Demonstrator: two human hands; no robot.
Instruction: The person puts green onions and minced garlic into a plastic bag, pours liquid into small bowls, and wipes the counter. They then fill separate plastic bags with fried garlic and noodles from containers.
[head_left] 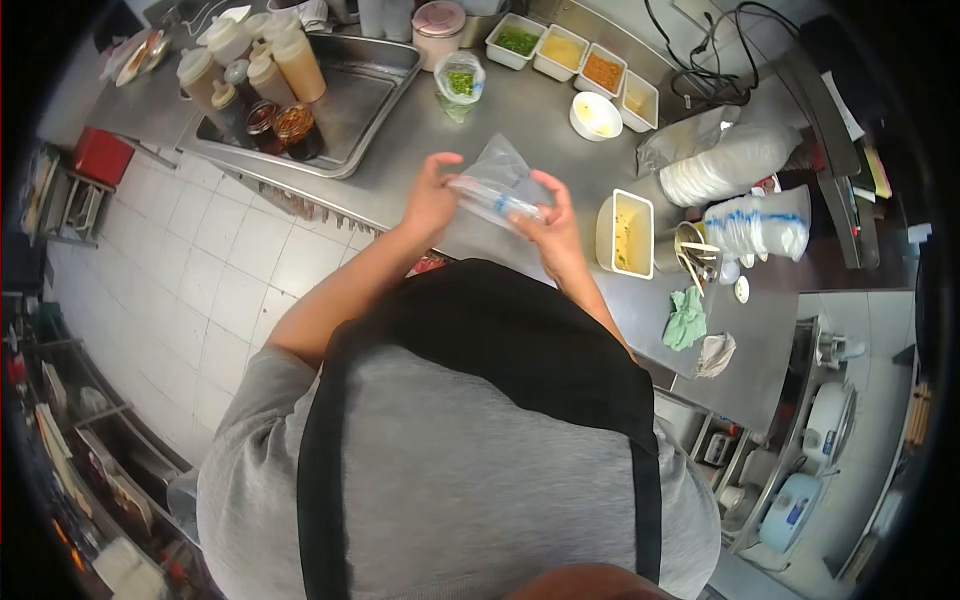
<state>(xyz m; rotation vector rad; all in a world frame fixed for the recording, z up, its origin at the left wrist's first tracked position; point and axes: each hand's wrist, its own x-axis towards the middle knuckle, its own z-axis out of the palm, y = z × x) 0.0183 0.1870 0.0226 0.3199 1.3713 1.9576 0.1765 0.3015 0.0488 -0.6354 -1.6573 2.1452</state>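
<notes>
A clear plastic bag [492, 172] with blue print is held up over the steel counter [390, 185], its pointed top away from me. My left hand [432, 200] pinches the bag's left edge, with the index finger raised. On the other side my right hand [556, 222] grips the right edge between thumb and fingers. Beyond the bag stands a clear plastic-wrapped cup [460, 84] of chopped greens. A white bowl [597, 116] with some yellowish contents lies to the far right of the bag. Nearest my right hand is a pale rectangular tub [604, 240] with yellow residue inside.
A steel tray [365, 110] at the left carries squeeze bottles and sauce jars. Several small tubs of toppings [603, 70] line the back. Stacked lids in plastic [725, 165], bagged cups [760, 228], a utensil pot [690, 245] and a green cloth [685, 318] occupy the right.
</notes>
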